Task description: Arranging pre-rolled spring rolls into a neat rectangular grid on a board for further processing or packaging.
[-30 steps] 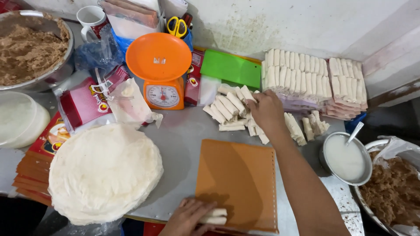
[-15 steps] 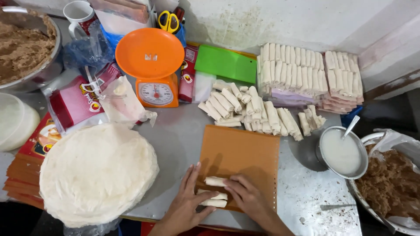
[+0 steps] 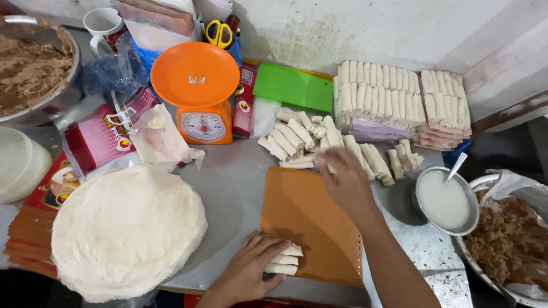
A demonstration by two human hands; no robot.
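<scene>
Rolls (image 3: 283,259) under left hand (image 3: 251,268), right hand (image 3: 345,182) over loose pile (image 3: 319,142)

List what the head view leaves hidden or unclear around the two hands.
- Left hand: covers part of the small rolls on the orange board; their count is unclear.
- Right hand: motion-blurred; what the fingers pinch over the loose rolls is unreadable.
- Filling bowl: cut by the right edge.

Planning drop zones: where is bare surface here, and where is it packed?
Free: the orange board between the left hand and right hand; the metal table between wrapper stack and board. Crowded: loose rolls and scale behind.
</scene>
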